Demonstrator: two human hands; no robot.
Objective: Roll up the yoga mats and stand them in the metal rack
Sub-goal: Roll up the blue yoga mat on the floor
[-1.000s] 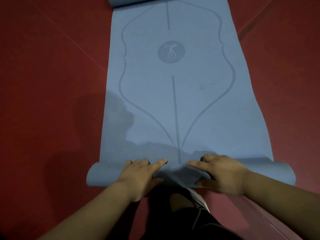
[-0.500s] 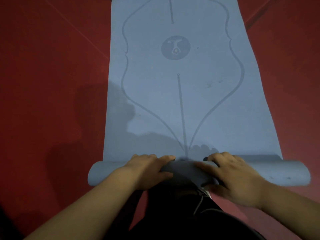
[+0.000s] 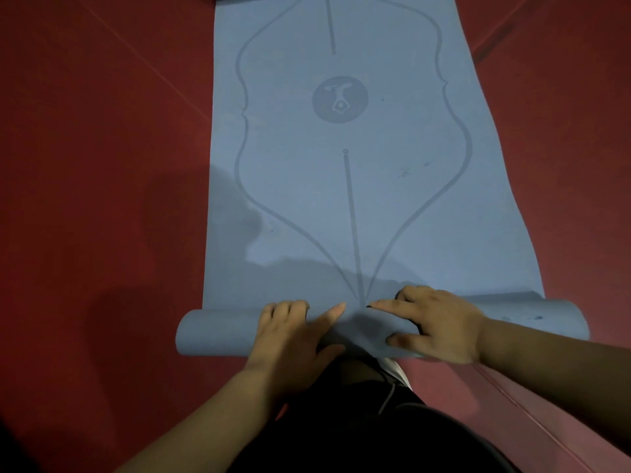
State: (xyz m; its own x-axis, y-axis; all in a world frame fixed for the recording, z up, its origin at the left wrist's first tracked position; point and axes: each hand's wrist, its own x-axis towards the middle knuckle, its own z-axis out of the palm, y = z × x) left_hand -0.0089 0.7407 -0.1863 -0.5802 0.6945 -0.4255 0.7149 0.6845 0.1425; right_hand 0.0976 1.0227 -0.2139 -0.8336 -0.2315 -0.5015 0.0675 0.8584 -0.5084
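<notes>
Mat point(image 3: 341, 206), blue, lies flat on the red floor point(image 3: 102, 165). Its near end is wound into a roll point(image 3: 218, 332) whose ends jut slightly past both side edges. The left hand point(image 3: 293, 331) and right hand point(image 3: 440, 326) grip the roll's middle: fingers curled over its far side, thumbs on its near side, index fingers straight and almost meeting. Floor extends wide along both long edges.

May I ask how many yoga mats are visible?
1: the blue printed yoga mat on the red floor, near end rolled; others may be off-frame.
</notes>
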